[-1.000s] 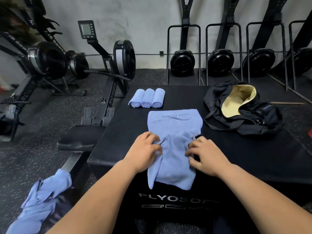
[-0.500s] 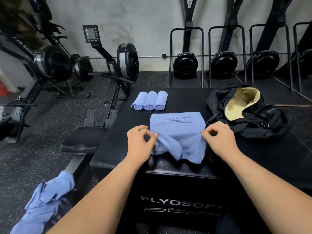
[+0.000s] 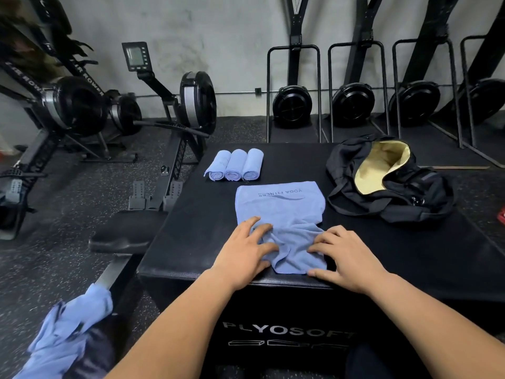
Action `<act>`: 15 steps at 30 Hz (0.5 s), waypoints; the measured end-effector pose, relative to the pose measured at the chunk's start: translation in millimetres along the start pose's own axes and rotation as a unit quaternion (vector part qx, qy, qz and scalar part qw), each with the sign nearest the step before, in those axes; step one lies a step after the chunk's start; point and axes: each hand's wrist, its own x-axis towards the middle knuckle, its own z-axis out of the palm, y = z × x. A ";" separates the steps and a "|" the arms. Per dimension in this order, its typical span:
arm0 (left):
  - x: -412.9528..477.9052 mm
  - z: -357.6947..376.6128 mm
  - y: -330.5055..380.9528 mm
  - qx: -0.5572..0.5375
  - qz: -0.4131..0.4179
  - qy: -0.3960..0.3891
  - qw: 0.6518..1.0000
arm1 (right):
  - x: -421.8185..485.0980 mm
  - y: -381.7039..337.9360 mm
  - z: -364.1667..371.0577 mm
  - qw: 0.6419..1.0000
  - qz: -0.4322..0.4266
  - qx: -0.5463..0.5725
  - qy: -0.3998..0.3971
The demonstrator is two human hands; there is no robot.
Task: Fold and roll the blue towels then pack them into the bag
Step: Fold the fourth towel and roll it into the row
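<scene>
A blue towel (image 3: pixel 281 212) printed "YOGA FITNESS" lies on the black plyo box (image 3: pixel 382 255), flat at its far end and bunched at the near end. My left hand (image 3: pixel 246 248) rests on the bunched left part with fingers spread. My right hand (image 3: pixel 343 254) lies flat on the towel's right near corner and the box. Three rolled blue towels (image 3: pixel 235 165) sit side by side behind the flat towel. The black bag (image 3: pixel 388 187) with a yellow lining lies open at the right.
More blue towels (image 3: pixel 62 332) hang in a heap on a rowing machine seat rail at lower left. Rowing machines (image 3: pixel 175 110) stand on the left, and upright stored machines (image 3: pixel 352 102) line the back wall. A red object (image 3: pixel 501 216) shows at the right edge.
Both hands moved back toward me from the towel's sides onto its near end. They stopped pinching and now lie with fingers spread on the bunched cloth.
</scene>
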 end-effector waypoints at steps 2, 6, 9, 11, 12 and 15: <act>4.2 2.9 1.1 -0.011 -0.018 0.040 0.999 | 2.8 2.1 -1.3 1.000 -0.012 -0.020 0.015; 14.7 -12.5 3.9 -0.177 -0.173 0.123 0.961 | 18.3 0.5 -13.3 0.958 0.185 0.182 0.118; 27.0 -29.1 0.3 -0.304 -0.302 0.139 0.893 | 37.4 2.5 -26.3 0.876 0.280 0.353 0.171; 33.3 -34.4 -2.4 -0.352 -0.340 0.126 0.863 | 47.0 3.4 -30.6 0.871 0.288 0.365 0.160; 35.3 -34.3 -3.3 -0.372 -0.355 0.124 0.848 | 49.9 2.9 -31.3 0.877 0.291 0.353 0.149; 35.7 -27.4 -8.9 -0.385 -0.390 0.120 0.828 | 51.6 0.7 -25.0 0.919 0.301 0.228 0.113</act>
